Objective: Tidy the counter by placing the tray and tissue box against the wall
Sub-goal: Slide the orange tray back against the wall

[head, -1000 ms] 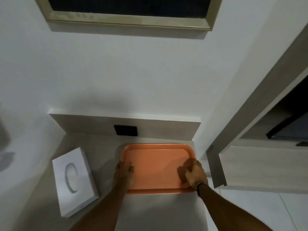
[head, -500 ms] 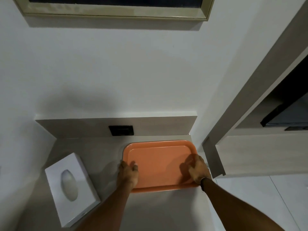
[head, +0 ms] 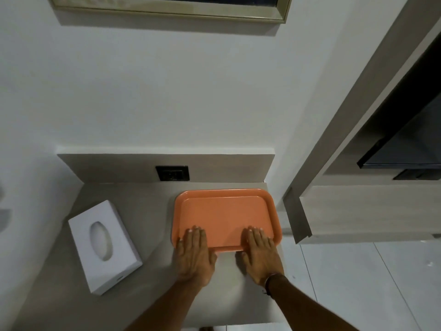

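An orange tray [head: 224, 211] lies flat on the grey counter [head: 133, 199], its far edge close to the low back panel at the wall. My left hand [head: 194, 254] lies flat over the tray's near left rim, fingers straight and together. My right hand [head: 261, 254] lies flat over the near right rim in the same way. Neither hand grips the tray. A white tissue box [head: 103, 244] with an oval opening sits at an angle on the counter's left side, apart from the tray and away from the back panel.
A black socket plate [head: 172, 173] is set in the back panel behind the tray. The counter ends just right of the tray, beside a wooden partition [head: 297, 220] and tiled floor. A framed picture [head: 167, 5] hangs on the wall above.
The tray has slid away from me toward the back panel. My hands have let go of its sides and now lie flat over its near rim.
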### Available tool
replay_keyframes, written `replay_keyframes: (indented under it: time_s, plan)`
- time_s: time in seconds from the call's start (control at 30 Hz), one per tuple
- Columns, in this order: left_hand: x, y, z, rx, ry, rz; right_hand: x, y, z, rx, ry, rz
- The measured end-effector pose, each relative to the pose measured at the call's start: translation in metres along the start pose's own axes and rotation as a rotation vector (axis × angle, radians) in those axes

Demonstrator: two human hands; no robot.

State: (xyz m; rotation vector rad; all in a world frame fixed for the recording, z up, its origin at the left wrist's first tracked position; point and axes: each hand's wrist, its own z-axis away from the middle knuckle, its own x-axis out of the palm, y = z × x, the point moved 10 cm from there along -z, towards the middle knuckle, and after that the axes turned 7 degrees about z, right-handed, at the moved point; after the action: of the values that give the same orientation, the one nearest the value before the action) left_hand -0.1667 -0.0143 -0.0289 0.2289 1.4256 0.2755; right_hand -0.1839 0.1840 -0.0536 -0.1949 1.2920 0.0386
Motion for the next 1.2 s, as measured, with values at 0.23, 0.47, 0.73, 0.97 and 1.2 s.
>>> replay_keyframes:
  time_s: [0.23,0.47,0.73,0.97,1.2]
  plan:
    - [0.027,0.020,0.039,-0.054,-0.164,-0.037,0.016,-0.017,0.034,-0.105,-0.008,0.061]
    - [0.040,0.023,0.051,-0.093,-0.215,-0.061,0.029,-0.010,0.045,-0.101,-0.065,0.058]
    - [0.039,0.024,0.024,-0.089,-0.219,-0.079,0.025,-0.004,0.019,-0.091,-0.080,0.048]
    - [0.039,0.022,-0.008,-0.086,-0.227,-0.086,0.019,-0.001,-0.010,-0.092,-0.082,0.035]
    - [0.040,0.021,-0.007,-0.087,-0.235,-0.091,0.022,-0.001,-0.010,-0.080,-0.074,0.035]
